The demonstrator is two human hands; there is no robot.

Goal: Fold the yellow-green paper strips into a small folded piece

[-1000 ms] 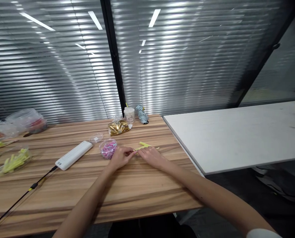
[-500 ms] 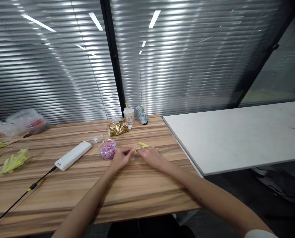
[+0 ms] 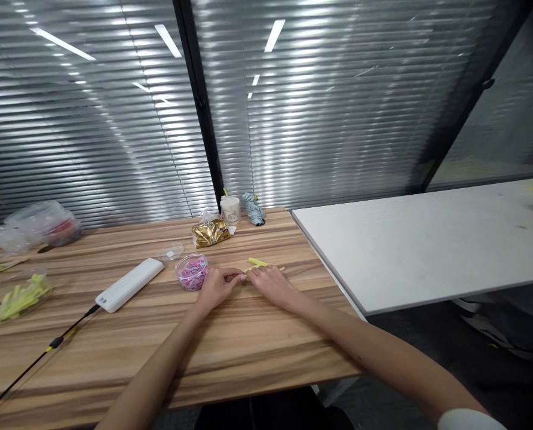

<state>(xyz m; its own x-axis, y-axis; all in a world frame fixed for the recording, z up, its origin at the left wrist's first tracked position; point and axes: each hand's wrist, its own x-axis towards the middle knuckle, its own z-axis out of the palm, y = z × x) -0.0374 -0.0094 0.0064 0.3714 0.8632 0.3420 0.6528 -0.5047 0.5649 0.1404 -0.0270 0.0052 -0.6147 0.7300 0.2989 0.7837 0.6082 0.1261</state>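
Observation:
My left hand rests low over the wooden table with thumb and forefinger pinched together. A small pink spot shows at those fingertips, too small to name. Almost touching it from the right, my right hand has its fingers bent and pressed around a thin yellow strip, whose end sticks out beyond the knuckles. Just behind this hand lies another yellow strip. Directly left of my left hand stands a clear round tub full of small pink and purple bands.
Behind the tub are a clear lid, a gold packet, a paper cup and a crumpled blue wrapper. To the left lie a white power bank with a cable and a bag of yellow strips. A white table adjoins on the right.
The view has shifted slightly. Both hands stay close together in nearly the same place; pink now shows at the left fingertips where yellow showed before.

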